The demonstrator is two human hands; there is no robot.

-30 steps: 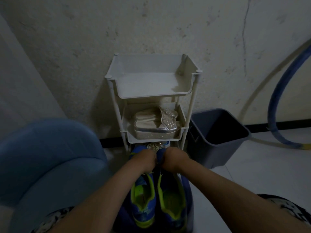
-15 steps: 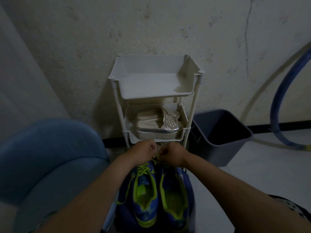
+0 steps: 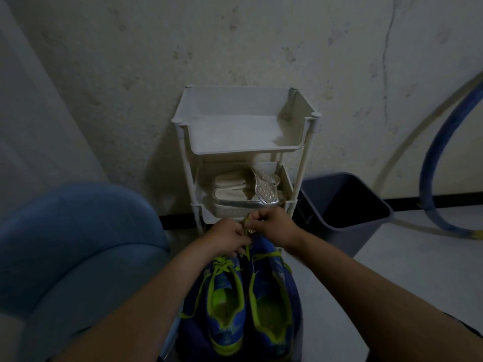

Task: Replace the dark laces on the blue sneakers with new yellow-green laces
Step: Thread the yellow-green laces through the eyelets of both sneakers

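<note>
Knuckles bent, your left grip (image 3: 230, 239) and right grip (image 3: 274, 228) each pinched the flat yellow-green lace (image 3: 246, 250) at twelve o'clock of the paired blue lime-lined sneakers (image 3: 224, 283).

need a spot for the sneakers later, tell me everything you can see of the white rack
The white rack looks plastic: tray shelves on thin corner posts, upright by the wall. Its top tray shows nothing inside; the middle tray holds silver sandals. A dark bin stands right of it.
</note>
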